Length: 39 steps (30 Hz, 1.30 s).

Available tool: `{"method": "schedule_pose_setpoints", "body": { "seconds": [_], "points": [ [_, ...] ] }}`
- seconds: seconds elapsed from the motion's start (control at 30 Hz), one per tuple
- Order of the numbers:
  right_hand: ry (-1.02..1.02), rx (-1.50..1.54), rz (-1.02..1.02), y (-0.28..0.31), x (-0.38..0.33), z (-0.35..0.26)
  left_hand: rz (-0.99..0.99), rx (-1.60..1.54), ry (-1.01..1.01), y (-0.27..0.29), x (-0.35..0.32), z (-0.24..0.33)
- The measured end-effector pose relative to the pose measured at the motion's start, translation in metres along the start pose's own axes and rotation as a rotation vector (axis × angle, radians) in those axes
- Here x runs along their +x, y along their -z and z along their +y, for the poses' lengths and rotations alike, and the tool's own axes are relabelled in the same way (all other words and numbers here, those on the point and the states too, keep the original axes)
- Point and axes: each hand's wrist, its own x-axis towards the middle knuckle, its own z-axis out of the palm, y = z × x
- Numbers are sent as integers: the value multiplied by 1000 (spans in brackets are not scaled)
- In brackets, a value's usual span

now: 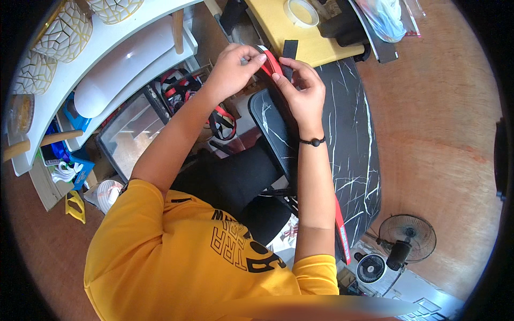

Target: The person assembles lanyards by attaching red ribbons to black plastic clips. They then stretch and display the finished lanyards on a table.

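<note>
In the head view, a person in a yellow T-shirt (pixel 187 257) is working with both arms reaching forward. The left hand (pixel 231 72) is pinching a red-and-black strap (pixel 271 63) between thumb and fingers, while the right hand (pixel 306 96), wearing a black bracelet (pixel 315 142) at the wrist, is gripping the same strap just beside it, thumb uppermost. The strap is spanning the short gap between the two hands, near a yellow table (pixel 276 21) bearing a white ring-shaped roll (pixel 301 13). A black strip (pixel 289 49) is showing beyond the right hand's fingers; whether it is joined to the strap cannot be told. A black marbled table (pixel 348 139) is stretching away to the right. Loose red and black straps (pixel 225 113) are hanging in loops below the left hand, and a fan (pixel 408 235) is standing at lower right.
</note>
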Motion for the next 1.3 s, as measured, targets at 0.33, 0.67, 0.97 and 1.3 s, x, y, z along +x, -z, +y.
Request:
{"method": "schedule_pose_setpoints", "body": {
  "seconds": [0.33, 0.67, 0.97, 1.3],
  "points": [
    [-18, 131, 23, -2, 6, 11, -69, -155, -27, -8, -3, 8],
    [-27, 171, 3, -1, 7, 17, -112, -38, 23, -8, -3, 14],
    [-77, 215, 11, 0, 5, 16, -46, -90, -33, -11, -4, 13],
    [-145, 284, -2, 2, 5, 19, -27, -95, -62, -16, -5, 10]
  ]
}}
